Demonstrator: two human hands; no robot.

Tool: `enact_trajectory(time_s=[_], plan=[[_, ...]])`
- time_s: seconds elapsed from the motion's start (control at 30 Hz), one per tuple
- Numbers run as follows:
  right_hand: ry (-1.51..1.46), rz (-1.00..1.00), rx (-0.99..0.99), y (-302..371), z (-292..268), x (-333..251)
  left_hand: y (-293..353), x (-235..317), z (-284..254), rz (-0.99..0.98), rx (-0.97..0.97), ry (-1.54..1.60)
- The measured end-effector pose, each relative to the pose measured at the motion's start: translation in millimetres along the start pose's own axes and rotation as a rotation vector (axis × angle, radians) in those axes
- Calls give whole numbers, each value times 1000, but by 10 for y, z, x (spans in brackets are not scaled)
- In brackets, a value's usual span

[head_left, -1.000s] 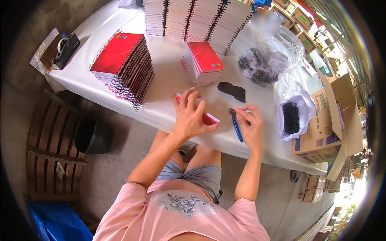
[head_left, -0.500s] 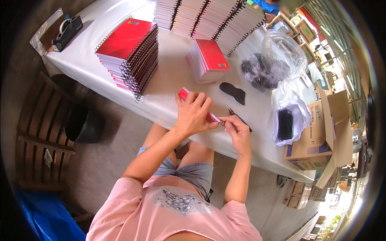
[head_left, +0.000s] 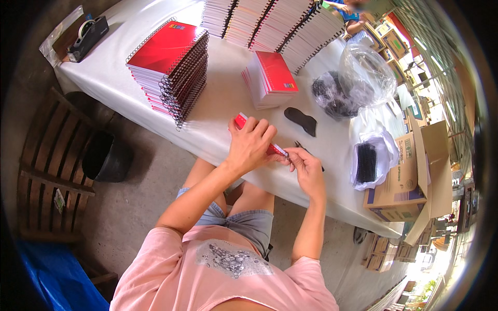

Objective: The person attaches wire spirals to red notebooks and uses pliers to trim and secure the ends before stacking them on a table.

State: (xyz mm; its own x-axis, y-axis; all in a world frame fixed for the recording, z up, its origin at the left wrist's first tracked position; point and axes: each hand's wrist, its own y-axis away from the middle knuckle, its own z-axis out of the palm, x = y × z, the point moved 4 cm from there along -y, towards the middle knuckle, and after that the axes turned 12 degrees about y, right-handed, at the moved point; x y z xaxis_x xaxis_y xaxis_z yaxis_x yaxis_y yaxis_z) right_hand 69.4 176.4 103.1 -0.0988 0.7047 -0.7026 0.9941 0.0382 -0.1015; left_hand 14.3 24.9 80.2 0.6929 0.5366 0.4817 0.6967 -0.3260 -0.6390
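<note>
A red-covered notebook is gripped on edge by my left hand, its fingers closed over the middle and hiding most of it. My right hand pinches at the notebook's right end, where a small dark wire seems to show; the fingertips hide what exactly they grip. Just beyond the right hand lie dark-handled pliers, partly covered by it. Farther back on the table are a black, waisted flat item and a short stack of red notebooks without visible coils.
A tall pile of spiral-bound red notebooks stands left, near a tape dispenser. Large spiral-bound stacks line the back. To the right are bagged black coils, coils in white wrapping and an open carton. A bucket stands left.
My right hand has shifted slightly and its fingers have drawn closer around the notebook's right end. My left hand keeps its hold. The whole view has moved a little.
</note>
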Motion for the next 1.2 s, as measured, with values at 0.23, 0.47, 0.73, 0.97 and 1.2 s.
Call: enact_trajectory(time_s=[0.23, 0.47, 0.73, 0.97, 1.2], plan=[[331, -225, 177, -585, -446, 342, 53, -103, -85, 91, -47, 52], [425, 22, 166, -925, -369, 1076, -7, -60, -86, 81, -69, 151], [-460, -71, -194, -417, 87, 471, 9, -100, -73, 44, -60, 235], [-541, -127, -105, -324, -8, 239, 11, -115, -105, 50, -65, 222], [-612, -140, 57, -254, -68, 184, -18, -81, -83, 76, -83, 246]])
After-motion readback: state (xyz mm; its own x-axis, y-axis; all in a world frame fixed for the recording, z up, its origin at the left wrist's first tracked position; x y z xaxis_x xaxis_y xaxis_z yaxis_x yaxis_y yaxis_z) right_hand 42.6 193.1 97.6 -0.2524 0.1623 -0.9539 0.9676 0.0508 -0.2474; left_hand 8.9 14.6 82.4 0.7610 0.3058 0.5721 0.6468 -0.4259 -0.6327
